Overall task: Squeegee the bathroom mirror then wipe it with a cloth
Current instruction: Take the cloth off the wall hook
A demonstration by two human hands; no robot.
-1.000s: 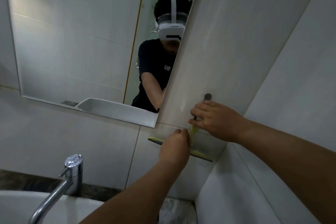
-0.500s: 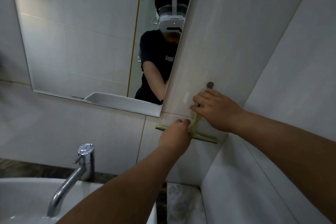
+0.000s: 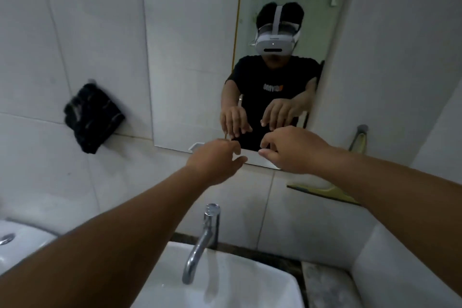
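your left hand (image 3: 215, 161) is stretched out in front of the lower edge of the mirror (image 3: 195, 57), fingers loosely bent and spread, holding nothing. your right hand (image 3: 292, 150) is just beside it to the right, at about the same height, fingers also relaxed and slightly curled with nothing between them. there is a clear gap between the two hands, and both of them show again in the glass just above your fingertips.

the squeegee (image 3: 325, 191) is not in either hand. it hangs on the tiled wall to the right of your right hand and a little below it, under the mirror's lower right corner; your right forearm crosses in front of it, so only part of the yellow-green blade shows below the arm, and part of the handle shows above the arm, running up to a small wall hook (image 3: 362, 129).

the cloth (image 3: 93, 117), dark and bunched, hangs on the wall well to the left of your left hand and somewhat above it, beside the mirror's left edge. neither hand is touching it.

below your forearms a chrome tap (image 3: 202, 240) stands at the back of a white basin (image 3: 225, 287), between the two arms. a second white fixture (image 3: 20, 240) sits at the lower left, under your left forearm.
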